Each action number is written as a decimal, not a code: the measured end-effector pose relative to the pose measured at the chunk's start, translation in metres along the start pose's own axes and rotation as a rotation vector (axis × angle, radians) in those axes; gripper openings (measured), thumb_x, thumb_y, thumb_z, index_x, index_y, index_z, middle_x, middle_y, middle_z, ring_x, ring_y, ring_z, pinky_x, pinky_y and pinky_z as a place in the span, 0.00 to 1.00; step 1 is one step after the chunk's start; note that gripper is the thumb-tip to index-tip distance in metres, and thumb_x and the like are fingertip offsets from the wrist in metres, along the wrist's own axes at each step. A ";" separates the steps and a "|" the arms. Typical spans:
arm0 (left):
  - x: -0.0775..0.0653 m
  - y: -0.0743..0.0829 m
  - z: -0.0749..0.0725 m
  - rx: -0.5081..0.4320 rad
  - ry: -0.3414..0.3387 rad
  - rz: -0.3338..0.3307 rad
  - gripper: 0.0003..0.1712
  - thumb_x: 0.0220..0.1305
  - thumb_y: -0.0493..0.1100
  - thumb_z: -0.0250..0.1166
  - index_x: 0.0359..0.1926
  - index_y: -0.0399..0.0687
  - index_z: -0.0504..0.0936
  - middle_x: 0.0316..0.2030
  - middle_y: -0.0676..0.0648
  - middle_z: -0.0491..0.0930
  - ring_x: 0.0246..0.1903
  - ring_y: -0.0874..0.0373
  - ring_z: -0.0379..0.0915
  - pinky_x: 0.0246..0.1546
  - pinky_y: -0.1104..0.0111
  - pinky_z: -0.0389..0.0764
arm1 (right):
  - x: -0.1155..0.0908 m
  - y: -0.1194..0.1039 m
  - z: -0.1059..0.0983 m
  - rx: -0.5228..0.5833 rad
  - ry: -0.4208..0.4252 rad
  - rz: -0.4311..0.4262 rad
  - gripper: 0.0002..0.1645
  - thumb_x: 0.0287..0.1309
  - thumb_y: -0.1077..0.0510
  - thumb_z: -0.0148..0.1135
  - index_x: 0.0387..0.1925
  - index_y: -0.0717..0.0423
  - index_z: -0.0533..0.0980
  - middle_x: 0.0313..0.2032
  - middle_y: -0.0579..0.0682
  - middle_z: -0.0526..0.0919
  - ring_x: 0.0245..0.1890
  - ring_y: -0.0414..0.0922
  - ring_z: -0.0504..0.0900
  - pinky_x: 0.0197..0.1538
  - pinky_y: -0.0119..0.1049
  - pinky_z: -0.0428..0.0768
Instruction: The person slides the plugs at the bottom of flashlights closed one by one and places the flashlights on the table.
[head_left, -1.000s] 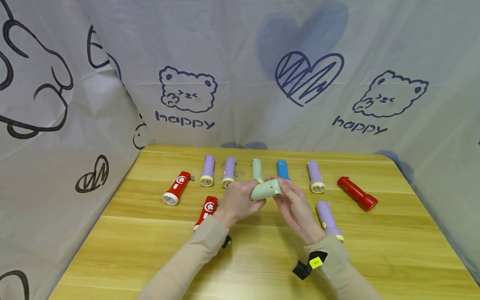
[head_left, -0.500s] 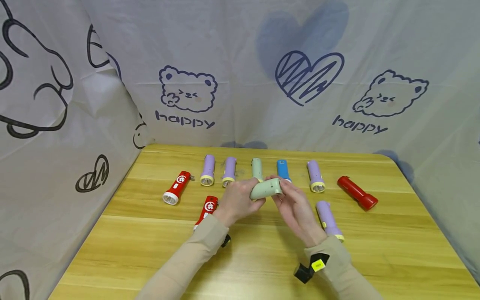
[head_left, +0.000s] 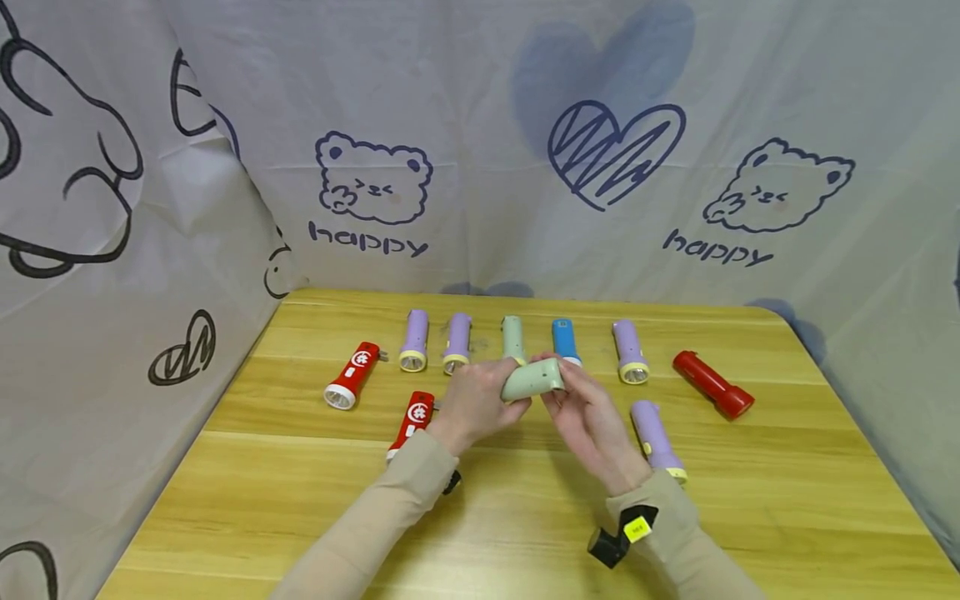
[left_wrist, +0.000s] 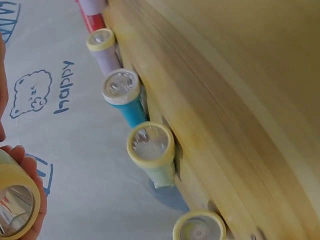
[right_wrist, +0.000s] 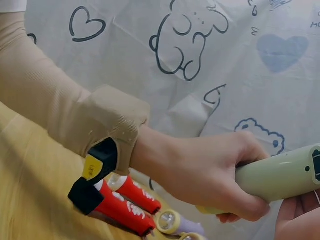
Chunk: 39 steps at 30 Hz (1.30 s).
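A light green flashlight (head_left: 531, 380) is held above the table's middle, its tail end tilted toward the right. My left hand (head_left: 478, 402) grips it round the body. At the tail end, my right hand (head_left: 596, 425) pinches the flashlight with thumb and fingers. In the right wrist view the tail of the green flashlight (right_wrist: 275, 176) shows a dark slotted opening, and part of the right hand (right_wrist: 295, 220) lies against its underside. The left wrist view shows the yellow-rimmed lens end at lower left, with fingertips (left_wrist: 31, 167) behind it.
Behind the hands stand purple flashlights (head_left: 415, 340), another green one (head_left: 512, 335) and a blue one (head_left: 564, 337). Red flashlights lie left (head_left: 352, 377), beside the left wrist (head_left: 412, 422) and right (head_left: 712, 385). A purple flashlight (head_left: 656, 440) lies near the right wrist. Printed cloth (head_left: 480, 125) borders the wooden table.
Hardly anything differs: both hands stay on the green flashlight in the same place. The right wrist has turned very slightly.
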<state>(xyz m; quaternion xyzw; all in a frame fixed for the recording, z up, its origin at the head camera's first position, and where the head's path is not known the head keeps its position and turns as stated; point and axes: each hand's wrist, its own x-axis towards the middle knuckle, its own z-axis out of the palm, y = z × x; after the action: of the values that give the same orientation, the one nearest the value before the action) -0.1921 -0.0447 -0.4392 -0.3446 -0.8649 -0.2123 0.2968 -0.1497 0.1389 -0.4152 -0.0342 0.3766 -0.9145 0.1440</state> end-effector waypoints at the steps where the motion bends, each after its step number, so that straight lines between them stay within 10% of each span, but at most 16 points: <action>1: 0.000 -0.001 0.000 0.011 -0.003 0.003 0.16 0.48 0.45 0.77 0.33 0.46 0.78 0.23 0.50 0.83 0.21 0.61 0.79 0.20 0.69 0.77 | 0.000 0.000 0.000 0.007 0.002 0.004 0.14 0.78 0.57 0.46 0.55 0.53 0.75 0.55 0.43 0.79 0.57 0.36 0.78 0.68 0.28 0.72; 23: 0.002 -0.002 0.002 -0.121 -0.216 -0.041 0.18 0.58 0.50 0.68 0.43 0.45 0.76 0.25 0.52 0.79 0.20 0.64 0.71 0.22 0.76 0.71 | 0.007 -0.004 -0.011 -0.132 0.093 0.005 0.18 0.78 0.57 0.45 0.47 0.48 0.83 0.51 0.42 0.84 0.57 0.37 0.79 0.66 0.29 0.73; 39: 0.004 -0.003 -0.002 -0.348 -0.298 -0.071 0.15 0.72 0.52 0.58 0.50 0.48 0.76 0.26 0.55 0.76 0.23 0.64 0.70 0.26 0.75 0.72 | 0.010 -0.019 -0.022 -0.209 -0.065 0.020 0.19 0.78 0.58 0.45 0.48 0.49 0.85 0.49 0.42 0.88 0.54 0.36 0.83 0.61 0.29 0.77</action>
<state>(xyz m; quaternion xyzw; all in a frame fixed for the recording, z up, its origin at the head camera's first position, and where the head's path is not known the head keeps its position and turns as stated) -0.1955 -0.0463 -0.4354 -0.3874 -0.8611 -0.3156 0.0944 -0.1680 0.1640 -0.4182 -0.0751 0.4653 -0.8671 0.1611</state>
